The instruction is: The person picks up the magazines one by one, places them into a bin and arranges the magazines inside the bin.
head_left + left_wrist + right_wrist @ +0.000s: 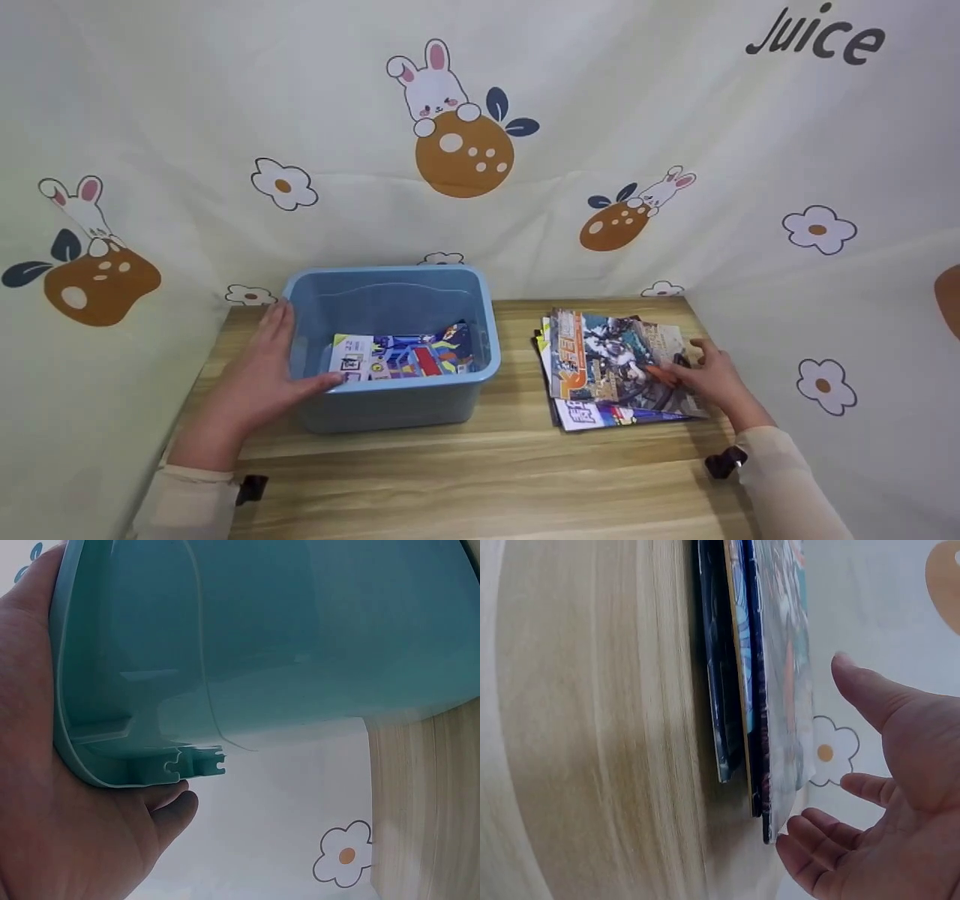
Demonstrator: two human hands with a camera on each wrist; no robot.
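The left hand [262, 379] is spread wide at the 8 o'clock corner of the bin [390, 409], its palm side against the rim. Its thumb lies over the near rim and its fingers reach along the rim towards 10 o'clock, steadying the corner without curling into a fist. The right hand [711, 375] is open, its fingers parted and loosely bent, at the 3 o'clock edge of the stack [622, 360]. The right wrist view shows its fingertips just beside a corner of the stack; whether they touch it, I cannot tell. It has no grip on anything.

The stack lies on the table [487, 480], at 3 o'clock from the bin and apart from it. Its top magazine [592, 345] has orange lettering down its 9 o'clock side. The edges beneath are staggered: a white and blue cover [592, 417] juts out at 6 o'clock, and darker edges show at 9.

The blue bin stands upright on the table. Inside it lie magazines [431, 360], with a white cover towards 9 o'clock and a dark blue, many-coloured one towards 3.

Further out, pale sleeves [187, 499] cover the arms. A pale cloth [337, 97] printed with rabbits, oranges and flowers rises behind the table, with "Juice" at 1 o'clock.
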